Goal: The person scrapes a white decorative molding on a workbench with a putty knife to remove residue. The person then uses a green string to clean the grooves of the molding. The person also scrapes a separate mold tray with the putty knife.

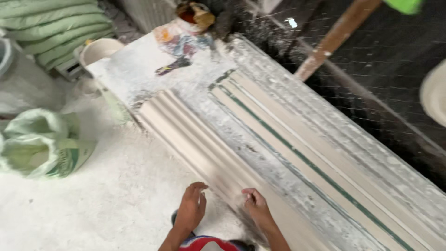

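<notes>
I see a long workbench, caked in white plaster dust, running diagonally away from me. On it lie ridged plaster moulding strips near the front edge and a flatter mould with green lines beside them — both lengthwise. At the far end sits a stained rag, and beyond it a small dirty pot — the floor is powdered white

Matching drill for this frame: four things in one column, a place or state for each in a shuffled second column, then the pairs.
1. left hand
2. right hand
3. open sack
4. white bucket

a. on the ribbed plaster moulding
b. lying on the dusty floor, far left
c. open, just off the moulding's near edge
d. by the far end of the table

Pairs: 1-c, 2-a, 3-b, 4-d
</notes>
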